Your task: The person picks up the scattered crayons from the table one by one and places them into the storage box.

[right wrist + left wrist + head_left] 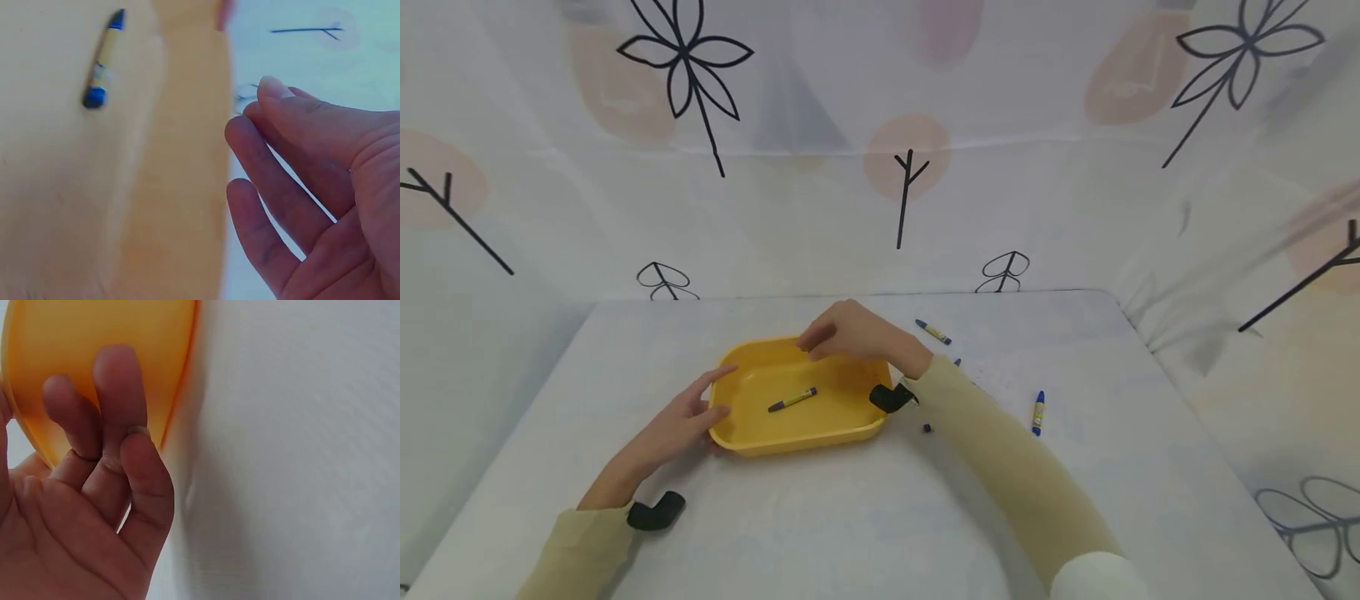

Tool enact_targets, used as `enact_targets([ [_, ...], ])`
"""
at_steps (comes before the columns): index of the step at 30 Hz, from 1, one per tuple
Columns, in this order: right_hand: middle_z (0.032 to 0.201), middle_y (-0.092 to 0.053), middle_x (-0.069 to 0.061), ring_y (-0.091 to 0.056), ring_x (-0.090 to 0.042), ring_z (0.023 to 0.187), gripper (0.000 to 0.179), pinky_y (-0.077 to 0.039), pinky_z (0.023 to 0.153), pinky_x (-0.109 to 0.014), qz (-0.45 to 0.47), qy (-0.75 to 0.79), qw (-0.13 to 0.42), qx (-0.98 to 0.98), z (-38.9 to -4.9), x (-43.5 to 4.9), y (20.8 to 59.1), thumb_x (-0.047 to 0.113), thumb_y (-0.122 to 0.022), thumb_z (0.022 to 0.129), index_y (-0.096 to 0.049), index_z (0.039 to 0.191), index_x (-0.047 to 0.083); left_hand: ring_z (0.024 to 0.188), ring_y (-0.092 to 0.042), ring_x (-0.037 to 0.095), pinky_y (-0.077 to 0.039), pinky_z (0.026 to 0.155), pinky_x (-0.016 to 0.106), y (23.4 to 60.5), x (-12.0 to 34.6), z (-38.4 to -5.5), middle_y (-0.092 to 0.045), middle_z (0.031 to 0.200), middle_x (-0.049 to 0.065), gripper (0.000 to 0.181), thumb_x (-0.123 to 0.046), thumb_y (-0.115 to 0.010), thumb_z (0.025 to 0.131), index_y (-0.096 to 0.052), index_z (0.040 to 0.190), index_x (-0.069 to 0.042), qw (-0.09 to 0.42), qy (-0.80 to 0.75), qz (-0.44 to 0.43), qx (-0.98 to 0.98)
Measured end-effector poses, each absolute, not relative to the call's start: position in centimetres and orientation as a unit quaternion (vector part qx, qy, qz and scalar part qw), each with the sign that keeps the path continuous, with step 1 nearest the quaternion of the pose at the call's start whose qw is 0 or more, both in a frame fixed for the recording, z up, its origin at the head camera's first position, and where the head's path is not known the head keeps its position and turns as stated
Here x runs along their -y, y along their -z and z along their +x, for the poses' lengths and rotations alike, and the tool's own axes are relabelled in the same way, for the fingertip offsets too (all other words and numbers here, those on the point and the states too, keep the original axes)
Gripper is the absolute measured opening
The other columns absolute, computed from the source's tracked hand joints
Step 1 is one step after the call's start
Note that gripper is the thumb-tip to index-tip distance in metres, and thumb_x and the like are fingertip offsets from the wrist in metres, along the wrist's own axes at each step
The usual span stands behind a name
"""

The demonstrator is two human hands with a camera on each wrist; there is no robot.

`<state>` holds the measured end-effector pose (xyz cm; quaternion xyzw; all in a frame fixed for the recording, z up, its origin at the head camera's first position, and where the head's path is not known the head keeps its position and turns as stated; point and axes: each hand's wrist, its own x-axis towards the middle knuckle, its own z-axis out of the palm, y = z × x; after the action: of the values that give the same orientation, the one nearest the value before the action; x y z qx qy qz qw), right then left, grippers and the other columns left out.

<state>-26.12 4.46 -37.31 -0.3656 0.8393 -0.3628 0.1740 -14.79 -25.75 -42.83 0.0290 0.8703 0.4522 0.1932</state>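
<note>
A yellow tray lies on the table, and a blue crayon with a yellow wrapper rests inside it. My left hand holds the tray's left end, thumb and forefinger at the rim. In the left wrist view the other fingers bend against the tray's outer side. Over the far right rim hovers my right hand. Its fingers are loosely bent with nothing between them, as the right wrist view shows. The same crayon appears there inside the tray.
Right of the tray lie more blue crayons: one near the back, another farther right. A small dark crayon end shows beside the right sleeve, which hides part of that area. A patterned cloth hangs behind the table.
</note>
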Motion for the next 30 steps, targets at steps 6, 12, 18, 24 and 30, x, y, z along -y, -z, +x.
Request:
enact_targets([
  [6,0.110,-0.072,0.005,-0.066,-0.009,0.101,0.025,-0.052,0.088,-0.029,-0.357,0.366,0.123,-0.851,-25.4,-10.5,35.8,0.017,-0.073,0.093,-0.075,0.116,0.010,0.070,-0.061,0.028,-0.048,0.070,0.035,43.3,26.1,-14.9,-0.064,0.079,0.011,0.068,-0.025,-0.056,0.102,-0.018,0.159,-0.027,0.193,-0.463,0.035,-0.864],
  [12,0.110,-0.072,0.000,-0.066,-0.015,0.098,0.025,-0.053,0.083,-0.037,-0.272,0.362,0.126,-0.882,-23.0,-18.9,37.1,0.016,-0.074,0.091,-0.074,0.115,0.009,0.069,-0.060,0.027,-0.048,0.066,0.034,43.6,26.0,-15.2,-0.063,0.080,0.011,0.068,-0.025,-0.057,0.103,-0.019,0.159,-0.025,0.194,-0.467,0.052,-0.861],
  [18,0.112,-0.071,-0.008,-0.065,-0.022,0.102,0.027,-0.052,0.086,-0.038,-0.209,0.347,0.131,-0.905,-20.6,-26.6,39.8,0.012,-0.075,0.089,-0.074,0.116,0.006,0.070,-0.060,0.026,-0.048,0.066,0.034,43.6,26.1,-15.2,-0.063,0.082,0.011,0.069,-0.028,-0.058,0.102,-0.019,0.159,-0.027,0.189,-0.456,0.055,-0.868],
  [24,0.118,-0.070,-0.004,-0.063,-0.027,0.108,0.029,-0.050,0.087,-0.038,-0.166,0.306,0.124,-0.929,-18.3,-32.2,41.5,0.014,-0.079,0.085,-0.076,0.113,0.015,0.071,-0.060,0.025,-0.048,0.067,0.035,43.6,26.0,-15.3,-0.063,0.084,0.011,0.069,-0.028,-0.058,0.102,-0.019,0.159,-0.027,0.190,-0.450,0.053,-0.871],
  [30,0.107,-0.071,0.005,-0.062,-0.015,0.104,0.027,-0.045,0.088,-0.026,-0.212,0.303,0.082,-0.926,-17.0,-34.4,42.3,0.014,-0.084,0.079,-0.078,0.104,0.019,0.072,-0.059,0.025,-0.048,0.067,0.034,43.6,26.0,-15.2,-0.062,0.084,0.011,0.069,-0.027,-0.057,0.102,-0.019,0.159,-0.027,0.189,-0.453,0.044,-0.870],
])
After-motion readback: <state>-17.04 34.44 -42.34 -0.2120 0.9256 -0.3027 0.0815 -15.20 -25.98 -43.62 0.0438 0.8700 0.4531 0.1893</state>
